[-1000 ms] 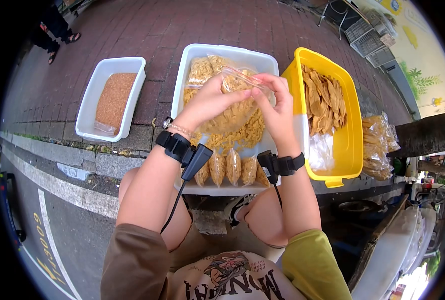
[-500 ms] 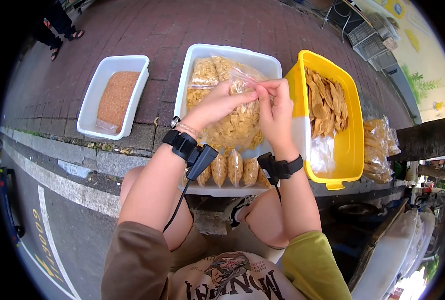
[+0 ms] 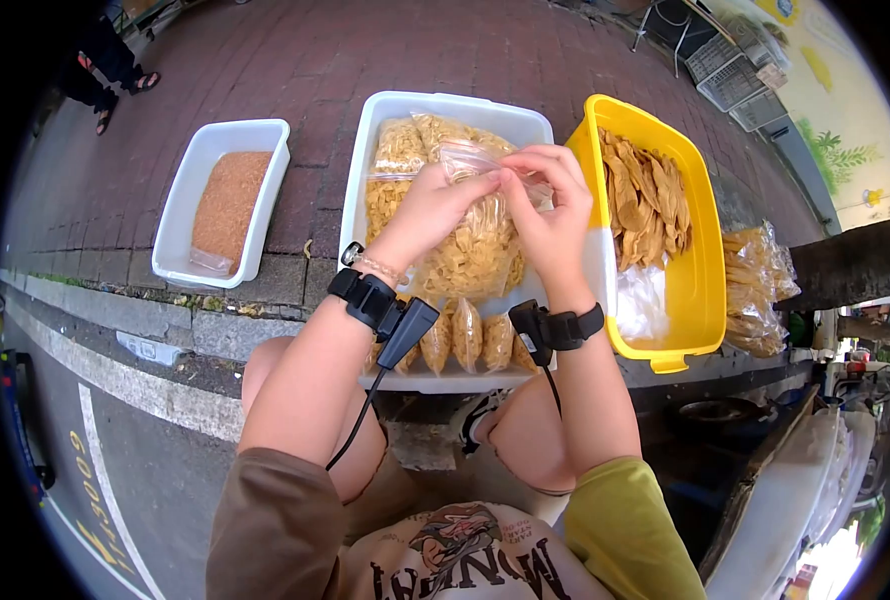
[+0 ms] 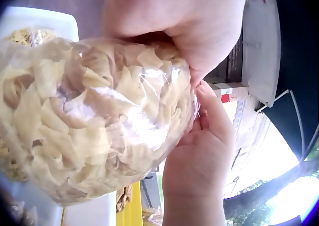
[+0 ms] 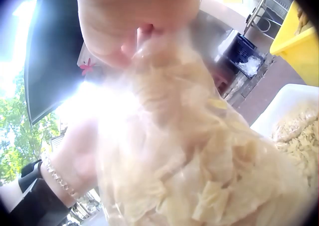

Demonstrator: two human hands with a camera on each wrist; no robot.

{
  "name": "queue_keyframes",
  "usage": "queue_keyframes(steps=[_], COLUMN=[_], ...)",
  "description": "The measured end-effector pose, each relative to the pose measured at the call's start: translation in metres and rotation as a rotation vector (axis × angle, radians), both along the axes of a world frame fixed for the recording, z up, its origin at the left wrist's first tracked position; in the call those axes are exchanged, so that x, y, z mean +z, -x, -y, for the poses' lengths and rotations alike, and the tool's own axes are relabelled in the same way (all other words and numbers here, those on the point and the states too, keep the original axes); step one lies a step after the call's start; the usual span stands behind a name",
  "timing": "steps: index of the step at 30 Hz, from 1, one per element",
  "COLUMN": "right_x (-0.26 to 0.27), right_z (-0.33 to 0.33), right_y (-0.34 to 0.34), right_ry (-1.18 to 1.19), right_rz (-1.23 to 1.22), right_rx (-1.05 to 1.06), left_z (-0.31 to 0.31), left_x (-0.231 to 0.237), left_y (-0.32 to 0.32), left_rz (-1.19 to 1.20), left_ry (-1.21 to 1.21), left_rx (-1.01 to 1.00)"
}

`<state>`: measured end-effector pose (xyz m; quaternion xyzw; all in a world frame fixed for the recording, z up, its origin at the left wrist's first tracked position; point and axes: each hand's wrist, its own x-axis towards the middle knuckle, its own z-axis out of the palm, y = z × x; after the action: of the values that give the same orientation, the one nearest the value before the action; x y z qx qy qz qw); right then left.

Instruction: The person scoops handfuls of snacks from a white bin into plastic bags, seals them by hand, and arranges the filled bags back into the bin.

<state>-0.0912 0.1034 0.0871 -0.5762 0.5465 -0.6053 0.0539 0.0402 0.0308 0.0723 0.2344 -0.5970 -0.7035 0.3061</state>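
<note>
A clear zip bag full of pale yellow, crinkled dried pieces hangs between my hands, over the white tub. My left hand pinches its top edge, with the thumb pointing toward the other hand. Close beside it, my right hand pinches the same edge between thumb and fingers. In the left wrist view the bulging bag fills the space below both hands. The right wrist view shows the bag narrowing up to the fingers. Hand and plastic hide part of the seal.
Filled bags lie at the tub's far end; several small ones stand along its near side. A white tub of reddish-brown crumbs sits left. On the right are a yellow bin with flat brown strips and more bagged goods.
The bag, earlier tilted away over the tub, now hangs more upright and covers more of the loose pieces. Both hands stay at its top edge, with the grip shifted slightly.
</note>
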Motion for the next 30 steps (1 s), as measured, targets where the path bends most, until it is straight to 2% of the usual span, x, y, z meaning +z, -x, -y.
queue_keyframes(steps=[2, 3, 5, 7, 9, 10, 12, 16, 18, 19, 21, 23, 26, 28, 30], right_x=[0.001, 0.001, 0.001, -0.001, -0.002, 0.000, 0.003, -0.005, -0.011, -0.013, -0.018, -0.026, -0.032, -0.030, -0.020], right_z=[0.000, -0.001, -0.002, -0.003, -0.003, -0.004, -0.006, -0.004, 0.005, 0.008, 0.018, 0.026, 0.032, 0.031, 0.025], right_y=[0.009, 0.011, 0.014, 0.020, 0.022, 0.021, 0.018, 0.018, 0.014, 0.009, -0.006, -0.010, -0.010, -0.009, -0.006], right_ry=[0.045, 0.044, 0.006, -0.017, -0.120, -0.119, -0.233, -0.264, -0.053, -0.055, -0.030, 0.030, -0.022, -0.115, -0.179], right_rz=[-0.247, -0.247, -0.040, -0.057, 0.145, 0.144, 0.345, 0.187, -0.111, -0.112, 0.250, 0.271, 0.271, 0.187, 0.226], right_rx=[-0.142, -0.141, -0.123, -0.109, 0.061, 0.059, 0.242, 0.221, 0.000, -0.001, 0.070, 0.059, 0.032, 0.011, 0.026], left_z=[0.005, 0.005, 0.004, 0.007, 0.009, 0.010, 0.012, 0.015, 0.012, 0.011, 0.011, 0.014, 0.014, 0.012, 0.011], left_x=[-0.010, -0.005, 0.006, 0.006, 0.005, 0.004, 0.001, -0.002, 0.004, 0.010, 0.010, 0.005, -0.003, -0.007, -0.011], left_y=[0.004, 0.002, -0.001, -0.002, -0.003, -0.004, -0.005, -0.008, -0.010, -0.011, -0.010, -0.010, -0.010, -0.008, -0.004], left_rz=[-0.024, -0.024, 0.021, 0.012, 0.005, -0.014, -0.032, 0.065, 0.092, 0.092, 0.096, 0.091, 0.092, 0.065, 0.031], left_ry=[0.054, 0.053, 0.016, -0.039, -0.094, -0.123, -0.150, -0.089, -0.056, -0.084, -0.110, -0.075, -0.060, -0.040, -0.028], left_rx=[0.012, 0.012, 0.057, 0.055, 0.051, 0.027, 0.002, -0.051, -0.044, -0.027, -0.010, 0.025, 0.079, 0.084, 0.084])
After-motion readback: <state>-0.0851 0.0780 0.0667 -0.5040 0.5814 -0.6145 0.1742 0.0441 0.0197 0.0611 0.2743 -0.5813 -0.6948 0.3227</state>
